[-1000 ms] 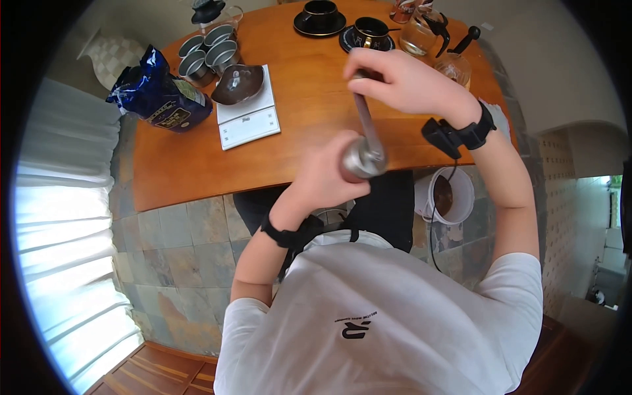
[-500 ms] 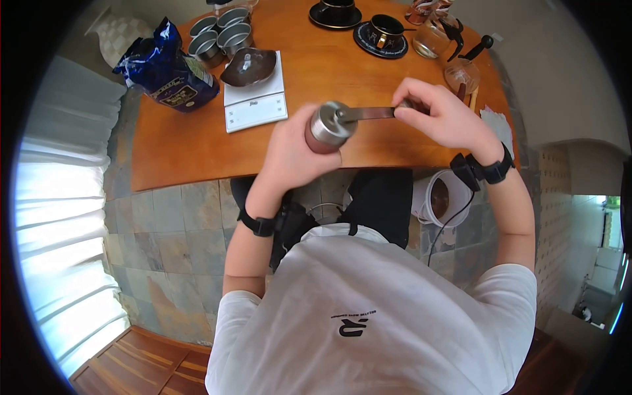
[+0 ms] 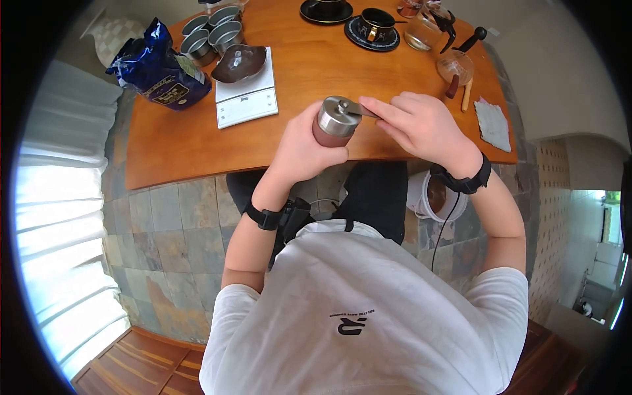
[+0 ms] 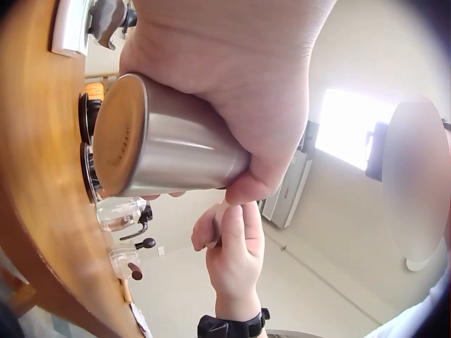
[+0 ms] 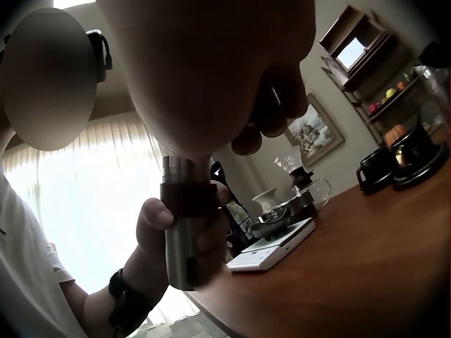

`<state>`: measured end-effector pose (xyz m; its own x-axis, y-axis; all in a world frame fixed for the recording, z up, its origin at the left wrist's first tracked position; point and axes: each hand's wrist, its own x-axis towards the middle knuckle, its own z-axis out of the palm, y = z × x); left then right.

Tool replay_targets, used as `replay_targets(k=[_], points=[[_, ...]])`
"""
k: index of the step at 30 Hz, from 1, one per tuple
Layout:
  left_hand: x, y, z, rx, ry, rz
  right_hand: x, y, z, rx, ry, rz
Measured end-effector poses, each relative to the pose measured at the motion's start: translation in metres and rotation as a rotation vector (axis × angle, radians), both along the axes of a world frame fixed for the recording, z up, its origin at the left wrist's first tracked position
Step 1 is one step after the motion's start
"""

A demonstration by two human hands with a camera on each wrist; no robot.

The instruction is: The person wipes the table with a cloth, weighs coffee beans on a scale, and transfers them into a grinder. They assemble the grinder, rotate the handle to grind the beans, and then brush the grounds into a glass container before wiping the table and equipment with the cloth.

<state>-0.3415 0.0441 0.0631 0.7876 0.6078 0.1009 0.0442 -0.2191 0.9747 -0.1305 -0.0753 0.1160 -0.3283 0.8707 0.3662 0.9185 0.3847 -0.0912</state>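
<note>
My left hand (image 3: 304, 150) grips a hand coffee grinder (image 3: 334, 123) round its brown band, above the table's front edge. Its metal top faces up in the head view, and the steel lower body (image 4: 190, 144) with its round base shows in the left wrist view. A flat crank arm (image 3: 364, 112) reaches from the top toward my right hand (image 3: 428, 126). The fingers of that hand bend over the crank's outer end and hold it; the knob is hidden beneath them. In the right wrist view the grinder (image 5: 182, 243) stands nearly upright.
On the wooden table (image 3: 197, 148) a brown dish (image 3: 240, 64) sits on a white scale (image 3: 247, 108), beside a blue bag (image 3: 161, 72) and metal tins (image 3: 226, 34). Black cups (image 3: 377, 25), a glass pot (image 3: 421, 33) and a cloth (image 3: 492, 125) lie right. A white bucket (image 3: 454, 209) stands below.
The crank has turned round the grinder's top, from pointing away from me to pointing right. The left hand and grinder have shifted left and away from me; the right hand has come nearer my body.
</note>
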Motion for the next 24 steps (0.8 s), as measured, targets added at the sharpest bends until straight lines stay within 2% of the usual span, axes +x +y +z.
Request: replay_targets(k=[2,3,5,6,8,10,12,13,15,16,18,19,22,24], points=[[0.004,0.001,-0.009,0.095,-0.02,0.11,-0.01,-0.003,-0.006,0.028,-0.068,-0.014],[0.006,0.001,-0.01,0.095,-0.019,0.114,-0.021,-0.007,-0.012,0.043,-0.096,-0.123],[0.015,-0.002,-0.012,0.378,0.212,0.311,-0.052,-0.018,-0.015,0.008,-0.243,-0.332],[0.019,-0.005,-0.015,0.376,0.212,0.308,-0.068,-0.021,-0.008,-0.092,-0.252,-0.389],[0.028,-0.007,-0.027,0.595,0.303,0.37,-0.083,-0.02,0.0,-0.253,-0.196,-0.476],[0.026,-0.003,-0.03,0.591,0.272,0.361,-0.081,-0.017,0.01,-0.249,-0.197,-0.43],[0.018,0.006,-0.027,0.364,0.178,0.294,-0.076,-0.011,0.012,-0.238,-0.199,-0.384],[0.012,0.011,-0.027,0.364,0.18,0.292,-0.07,-0.011,0.01,-0.133,-0.187,-0.311],[-0.002,0.023,-0.028,0.081,-0.022,0.097,-0.056,-0.01,0.003,0.01,-0.17,-0.207],[-0.01,0.026,-0.024,0.078,-0.022,0.106,-0.045,-0.007,0.006,0.008,-0.171,-0.198],[-0.025,0.026,-0.012,-0.33,-0.105,-0.283,-0.021,0.002,0.011,0.044,-0.162,0.076],[-0.028,0.027,-0.01,-0.328,-0.084,-0.4,-0.008,0.008,0.008,0.064,-0.118,0.186],[-0.025,0.02,-0.004,-0.388,-0.094,-0.475,0.001,0.015,0.001,0.088,-0.06,0.28],[-0.018,0.017,-0.008,-0.379,-0.128,-0.411,-0.01,0.011,-0.006,0.09,-0.032,0.253]])
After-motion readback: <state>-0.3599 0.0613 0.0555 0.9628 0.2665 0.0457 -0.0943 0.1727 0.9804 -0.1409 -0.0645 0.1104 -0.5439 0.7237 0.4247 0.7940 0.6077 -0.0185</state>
